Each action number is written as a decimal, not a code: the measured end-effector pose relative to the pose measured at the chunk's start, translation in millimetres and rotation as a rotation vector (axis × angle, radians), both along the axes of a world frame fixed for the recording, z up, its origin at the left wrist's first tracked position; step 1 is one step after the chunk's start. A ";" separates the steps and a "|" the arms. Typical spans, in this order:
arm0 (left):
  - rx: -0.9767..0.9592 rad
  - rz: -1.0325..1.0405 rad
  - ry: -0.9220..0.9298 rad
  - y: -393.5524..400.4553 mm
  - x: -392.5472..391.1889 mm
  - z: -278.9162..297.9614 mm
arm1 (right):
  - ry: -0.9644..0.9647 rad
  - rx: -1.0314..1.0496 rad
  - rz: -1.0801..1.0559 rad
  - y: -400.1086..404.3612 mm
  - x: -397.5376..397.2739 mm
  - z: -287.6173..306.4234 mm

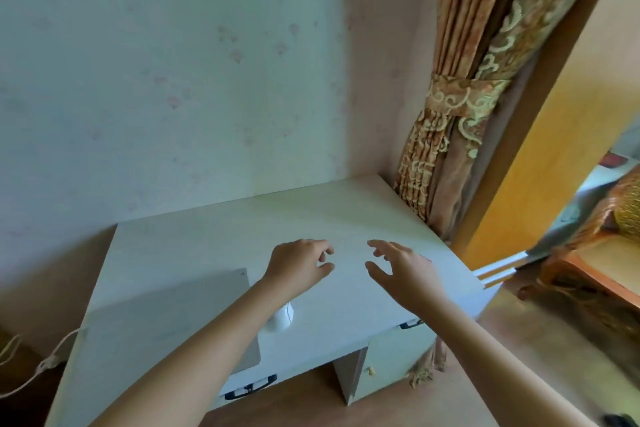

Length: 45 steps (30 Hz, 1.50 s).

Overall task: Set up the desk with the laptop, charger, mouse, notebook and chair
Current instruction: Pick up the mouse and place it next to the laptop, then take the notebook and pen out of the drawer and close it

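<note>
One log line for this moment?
hands: left, right open, empty, over desk | laptop closed | mouse beside it

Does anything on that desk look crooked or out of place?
Nothing looks damaged or spilled. The closed silver laptop lies at an angle to the white wooden desk, its near corner past the front edge. The white mouse sits beside it, partly hidden by an arm. Both hands hover empty.

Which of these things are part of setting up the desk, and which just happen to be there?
Part of the job:
pale wooden desk
closed silver laptop
white computer mouse
white charger cable

Just there:
gold patterned curtain
orange wooden furniture

Both hands hover empty.
</note>
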<state>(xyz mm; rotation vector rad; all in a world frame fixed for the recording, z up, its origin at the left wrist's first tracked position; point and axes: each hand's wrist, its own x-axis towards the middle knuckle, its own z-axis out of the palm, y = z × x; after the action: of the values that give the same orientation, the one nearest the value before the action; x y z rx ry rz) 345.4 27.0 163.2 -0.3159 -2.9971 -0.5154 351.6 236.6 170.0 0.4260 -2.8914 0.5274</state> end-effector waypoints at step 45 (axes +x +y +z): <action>-0.030 -1.604 0.134 627.4 439.4 13.8 | 0.049 0.153 -1.569 425.7 662.0 -3.2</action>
<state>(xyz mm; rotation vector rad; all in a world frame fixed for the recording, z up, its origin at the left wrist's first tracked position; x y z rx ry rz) 784.7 654.4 177.0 -2.5243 -1.9416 -0.4104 1013.6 662.2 166.8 -1.6075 -2.2256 -0.0160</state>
